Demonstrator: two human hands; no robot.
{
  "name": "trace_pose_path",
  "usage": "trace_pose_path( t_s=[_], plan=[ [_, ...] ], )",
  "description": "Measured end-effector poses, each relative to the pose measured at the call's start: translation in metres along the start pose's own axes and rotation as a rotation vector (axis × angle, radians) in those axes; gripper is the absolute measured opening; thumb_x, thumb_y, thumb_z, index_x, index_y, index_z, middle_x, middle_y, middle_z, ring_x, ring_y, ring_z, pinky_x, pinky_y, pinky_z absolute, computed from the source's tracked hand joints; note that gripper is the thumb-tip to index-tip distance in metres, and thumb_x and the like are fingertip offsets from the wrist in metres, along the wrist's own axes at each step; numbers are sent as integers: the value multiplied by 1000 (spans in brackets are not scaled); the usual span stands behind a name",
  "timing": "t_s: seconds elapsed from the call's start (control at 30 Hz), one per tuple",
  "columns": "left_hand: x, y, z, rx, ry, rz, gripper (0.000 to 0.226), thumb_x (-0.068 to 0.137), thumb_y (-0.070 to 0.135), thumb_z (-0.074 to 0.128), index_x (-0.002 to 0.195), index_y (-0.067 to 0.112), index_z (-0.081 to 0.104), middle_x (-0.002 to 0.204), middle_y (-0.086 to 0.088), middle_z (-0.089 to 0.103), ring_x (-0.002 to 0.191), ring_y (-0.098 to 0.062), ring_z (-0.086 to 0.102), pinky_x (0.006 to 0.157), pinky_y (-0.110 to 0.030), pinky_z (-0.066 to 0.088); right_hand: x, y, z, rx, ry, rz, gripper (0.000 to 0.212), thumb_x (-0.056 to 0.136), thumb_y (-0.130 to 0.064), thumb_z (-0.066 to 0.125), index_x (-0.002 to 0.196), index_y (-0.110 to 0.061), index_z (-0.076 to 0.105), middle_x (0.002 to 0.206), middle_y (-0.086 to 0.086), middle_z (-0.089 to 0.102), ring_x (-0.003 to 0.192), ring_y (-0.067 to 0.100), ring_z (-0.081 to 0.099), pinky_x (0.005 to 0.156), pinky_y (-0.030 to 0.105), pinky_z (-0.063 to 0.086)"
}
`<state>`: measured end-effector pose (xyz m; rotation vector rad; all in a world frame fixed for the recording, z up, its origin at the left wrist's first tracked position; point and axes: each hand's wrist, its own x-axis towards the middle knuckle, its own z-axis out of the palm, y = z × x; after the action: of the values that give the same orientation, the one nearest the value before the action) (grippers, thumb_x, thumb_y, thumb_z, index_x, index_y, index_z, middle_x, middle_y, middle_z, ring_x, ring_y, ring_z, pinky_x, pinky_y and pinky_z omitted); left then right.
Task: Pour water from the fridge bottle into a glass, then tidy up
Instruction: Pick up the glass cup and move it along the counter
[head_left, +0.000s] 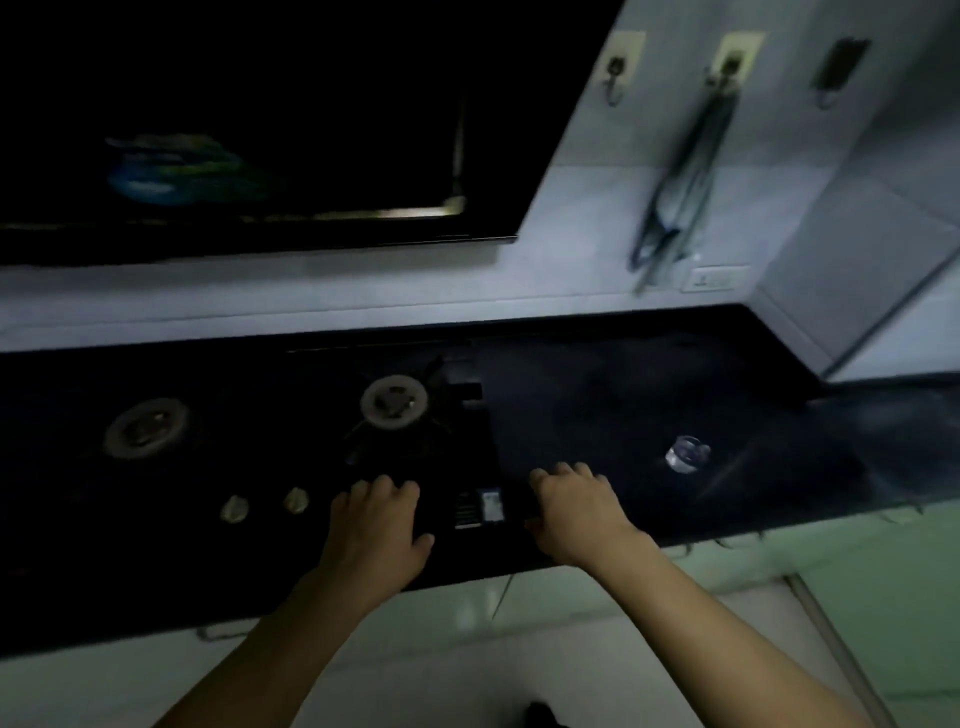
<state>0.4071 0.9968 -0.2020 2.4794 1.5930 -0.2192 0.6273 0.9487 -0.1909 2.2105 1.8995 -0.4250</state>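
A small clear glass (687, 453) stands on the dark countertop (623, 405), to the right of both hands. My left hand (376, 525) rests palm down on the front of the black gas stove (291, 447), holding nothing. My right hand (574, 512) lies palm down at the stove's right edge, fingers slightly curled, also holding nothing. No bottle and no fridge are in view. The scene is dim and blurred.
Two burners (395, 401) (145, 426) and two knobs (265, 504) sit on the stove. A dark range hood (260, 130) hangs above. Wall hooks hold a dark cloth (685, 176), with a socket (714, 278) below. A tiled corner wall juts out at right.
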Motion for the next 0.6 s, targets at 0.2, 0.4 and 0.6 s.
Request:
trace_pose_path(
  t_s=[0.2, 0.4, 0.6],
  plan=[
    [53, 92, 11, 19, -9, 165, 40, 86, 52, 58, 113, 24, 50, 117, -3, 57, 110, -28, 52, 92, -41, 41, 19, 92, 18, 123, 6, 80, 47, 93, -36, 58, 136, -22, 47, 130, 7, 52, 123, 32, 46, 98, 45, 43],
    [114, 193, 30, 54, -83, 143, 51, 91, 53, 50, 132, 24, 44, 130, -4, 50, 120, -27, 46, 106, -43, 34, 52, 207, 30, 82, -22, 34, 46, 93, -38, 58, 134, -22, 46, 130, 8, 52, 124, 32, 47, 99, 45, 44],
    [158, 268, 46, 91, -132, 73, 55, 92, 51, 52, 139, 24, 41, 136, -6, 49, 125, -27, 43, 112, -44, 28, 80, 302, 38, 126, -53, 11, 45, 92, -36, 58, 132, -21, 48, 139, 10, 46, 130, 34, 41, 99, 47, 43]
  ],
)
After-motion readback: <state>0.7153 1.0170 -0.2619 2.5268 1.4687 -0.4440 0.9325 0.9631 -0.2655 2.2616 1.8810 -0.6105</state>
